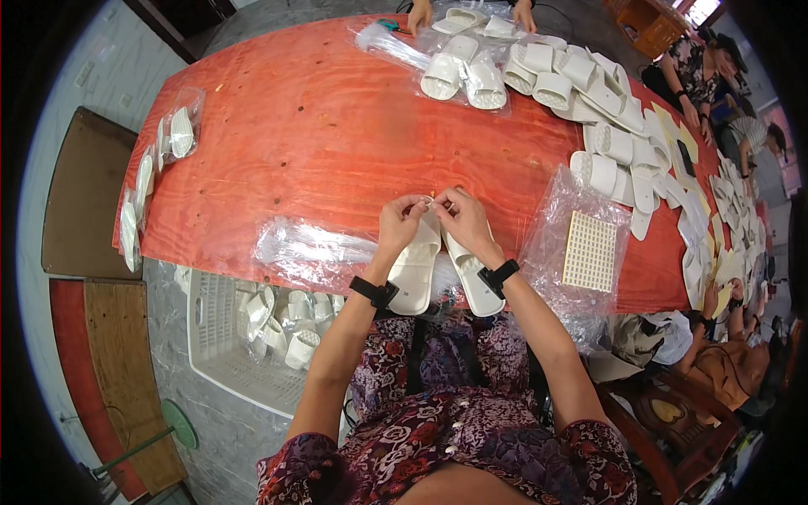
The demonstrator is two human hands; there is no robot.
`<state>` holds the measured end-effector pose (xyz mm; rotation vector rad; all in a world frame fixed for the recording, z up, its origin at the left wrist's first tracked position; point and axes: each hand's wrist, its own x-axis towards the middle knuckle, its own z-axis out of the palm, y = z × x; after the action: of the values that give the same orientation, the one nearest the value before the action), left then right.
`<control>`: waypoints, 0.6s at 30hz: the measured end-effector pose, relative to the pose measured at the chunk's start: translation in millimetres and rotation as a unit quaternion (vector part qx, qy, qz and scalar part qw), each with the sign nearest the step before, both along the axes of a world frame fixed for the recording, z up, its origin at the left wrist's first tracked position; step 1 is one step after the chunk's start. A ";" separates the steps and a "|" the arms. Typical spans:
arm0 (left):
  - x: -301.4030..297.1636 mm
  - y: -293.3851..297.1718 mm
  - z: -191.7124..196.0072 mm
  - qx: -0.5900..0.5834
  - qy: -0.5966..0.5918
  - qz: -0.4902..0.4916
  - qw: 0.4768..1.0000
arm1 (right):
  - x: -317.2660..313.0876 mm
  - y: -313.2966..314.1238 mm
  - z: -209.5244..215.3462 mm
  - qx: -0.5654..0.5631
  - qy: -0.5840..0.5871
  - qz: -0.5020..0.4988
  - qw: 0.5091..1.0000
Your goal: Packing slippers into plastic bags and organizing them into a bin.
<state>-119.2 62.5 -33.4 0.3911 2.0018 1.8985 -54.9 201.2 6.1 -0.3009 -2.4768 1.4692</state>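
Both hands pinch a small tag above white slippers.

Matt white, seemingly foam slippers lie on a glossy red-stained wooden table beside crinkled clear plastic bags.

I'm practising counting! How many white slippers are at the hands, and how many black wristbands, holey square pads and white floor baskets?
White slippers: 2
Black wristbands: 2
Holey square pad: 1
White floor basket: 1
Total: 6
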 end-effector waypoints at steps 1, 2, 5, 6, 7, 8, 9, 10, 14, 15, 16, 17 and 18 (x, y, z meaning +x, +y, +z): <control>0.1 0.2 0.9 0.000 -0.001 -0.001 1.000 | 0.1 0.2 0.4 0.002 0.000 0.002 1.000; 0.1 0.1 1.9 -0.005 -0.009 -0.005 1.000 | 0.5 0.4 0.7 0.002 -0.001 0.001 1.000; -0.2 -0.5 2.7 -0.008 -0.026 -0.008 1.000 | 1.3 -0.3 2.1 -0.001 -0.008 0.003 1.000; -0.3 -0.8 2.5 -0.004 -0.034 -0.008 0.999 | 1.3 -0.7 2.6 -0.002 -0.006 0.003 1.000; -0.4 -0.4 2.9 -0.004 -0.035 -0.009 0.999 | 1.6 0.0 1.7 -0.002 -0.004 0.002 1.000; -0.4 0.0 3.3 -0.006 -0.037 -0.012 0.999 | 1.7 0.8 0.8 -0.002 -0.005 0.001 1.000; -0.3 0.7 3.5 -0.009 -0.038 -0.016 0.999 | 1.5 1.7 -0.2 0.000 -0.007 0.005 1.000; -0.6 0.0 2.2 -0.009 -0.038 -0.016 0.999 | 0.9 1.3 -0.2 0.001 -0.009 0.010 1.000; -0.8 -0.4 0.2 -0.019 -0.006 -0.005 1.000 | -0.4 -0.1 -0.3 0.002 -0.003 0.013 1.000; -0.6 -0.4 0.7 -0.026 -0.001 -0.005 1.000 | -0.7 -0.2 -0.2 0.008 -0.002 0.012 1.000; -0.2 -0.5 1.6 -0.026 -0.001 -0.005 1.000 | -0.7 -0.4 -0.2 0.014 -0.001 0.011 1.000; 0.2 -1.0 2.5 -0.042 0.021 -0.009 0.999 | -0.7 -1.3 -0.4 0.014 -0.001 0.010 1.000; 0.4 -1.2 3.5 -0.058 0.042 -0.012 0.997 | -0.4 -2.9 -0.7 0.003 -0.002 0.002 1.000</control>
<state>-118.8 61.2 -29.9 0.4695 2.1390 1.7692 -55.3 198.4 5.4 -0.2984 -2.4867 1.4639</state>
